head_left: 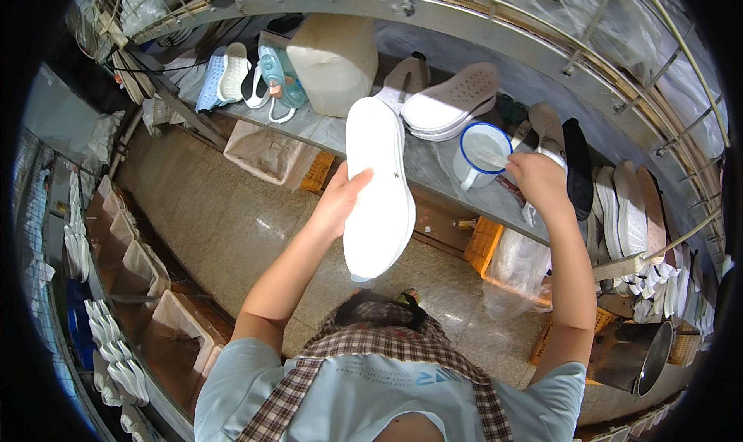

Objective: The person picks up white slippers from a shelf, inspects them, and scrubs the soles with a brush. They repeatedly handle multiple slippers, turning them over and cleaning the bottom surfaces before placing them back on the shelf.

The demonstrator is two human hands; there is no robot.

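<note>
My left hand (pixel 340 198) grips a white shoe sole (pixel 378 202), thumb across its face and fingers behind its edge. The sole is held upright, toe up, in front of the shelf, and a small dark mark shows on its side. My right hand (pixel 534 180) is closed at the rim of a white enamel mug (pixel 474 169) with a blue rim. From its fingers a pale stick-like tool (pixel 492 159) slants into the mug; its dipped end cannot be made out. The mug stands on the grey shelf (pixel 433 171) near its front edge.
Stacked white perforated soles (pixel 457 97) lie behind the mug, beside a whitish plastic jug (pixel 329 63). A black sole (pixel 577 167) and more soles stand at the right. Below are an orange crate (pixel 486 244) with plastic bags and a lined bin (pixel 263 152). Wire racks curve overhead.
</note>
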